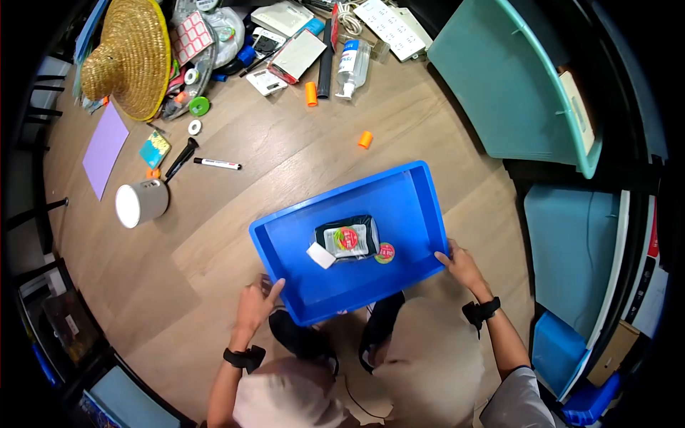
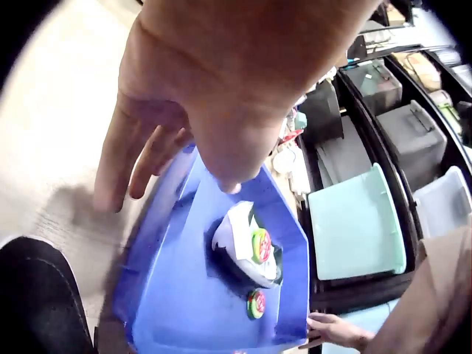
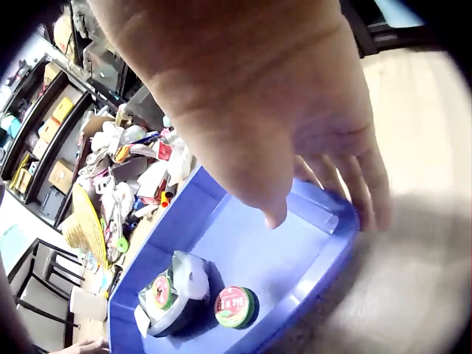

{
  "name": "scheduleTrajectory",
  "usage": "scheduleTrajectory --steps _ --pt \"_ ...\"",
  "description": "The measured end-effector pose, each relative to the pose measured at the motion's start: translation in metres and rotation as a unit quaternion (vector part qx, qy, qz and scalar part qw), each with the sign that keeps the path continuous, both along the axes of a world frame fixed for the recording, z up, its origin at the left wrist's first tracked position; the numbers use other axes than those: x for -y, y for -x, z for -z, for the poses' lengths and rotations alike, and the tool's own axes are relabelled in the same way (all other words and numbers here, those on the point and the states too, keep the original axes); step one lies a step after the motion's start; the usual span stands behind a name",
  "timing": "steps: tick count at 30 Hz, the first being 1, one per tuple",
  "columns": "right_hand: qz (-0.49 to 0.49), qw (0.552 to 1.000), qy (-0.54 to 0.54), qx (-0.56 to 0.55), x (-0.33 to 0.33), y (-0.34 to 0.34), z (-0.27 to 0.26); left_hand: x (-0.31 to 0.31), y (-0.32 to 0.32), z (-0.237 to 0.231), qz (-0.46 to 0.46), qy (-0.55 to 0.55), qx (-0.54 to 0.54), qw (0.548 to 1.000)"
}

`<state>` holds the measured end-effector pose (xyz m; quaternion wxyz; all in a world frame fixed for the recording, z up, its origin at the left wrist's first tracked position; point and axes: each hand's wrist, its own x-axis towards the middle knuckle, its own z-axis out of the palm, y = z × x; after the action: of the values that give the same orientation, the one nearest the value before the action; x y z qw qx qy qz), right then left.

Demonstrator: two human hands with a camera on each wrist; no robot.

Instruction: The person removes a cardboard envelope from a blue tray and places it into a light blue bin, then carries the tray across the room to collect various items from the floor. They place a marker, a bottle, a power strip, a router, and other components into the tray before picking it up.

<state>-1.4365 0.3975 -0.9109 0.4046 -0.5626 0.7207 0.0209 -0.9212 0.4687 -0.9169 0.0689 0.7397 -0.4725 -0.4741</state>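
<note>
A blue plastic tray [image 1: 421, 200] lies at a slant in front of the person's feet. My left hand [image 1: 255, 305] holds its left side, thumb over the rim and fingers outside. At the right side my right hand [image 1: 464, 269] grips the rim, thumb inside. Within the tray is a dark-and-white packet [image 1: 365, 232] in shiny wrap. On the packet sits a small round green tin [image 1: 346, 238] with a red label. A matching tin [image 3: 234, 307] lies on the tray floor beside it. A small white block [image 1: 320, 255] leans at the packet's lower left corner.
Ahead lies a pile with a straw hat [image 1: 132, 60], a pump bottle [image 1: 349, 68] and boxes. Nearer are an orange cap [image 1: 365, 140], a marker [image 1: 217, 164], a white mug [image 1: 143, 202] and a purple sheet [image 1: 105, 151]. A teal bin [image 1: 499, 78] stands right.
</note>
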Motion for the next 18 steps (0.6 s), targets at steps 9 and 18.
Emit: scheduleTrajectory --steps 9,18 --pt "-0.027 0.997 0.069 0.021 0.013 -0.045 -0.007 0.014 -0.022 0.039 -0.064 0.108 0.006 0.992" --pt "-0.137 0.989 0.058 -0.015 0.048 -0.099 0.004 0.024 -0.093 0.049 -0.007 0.16 0.045 0.986"
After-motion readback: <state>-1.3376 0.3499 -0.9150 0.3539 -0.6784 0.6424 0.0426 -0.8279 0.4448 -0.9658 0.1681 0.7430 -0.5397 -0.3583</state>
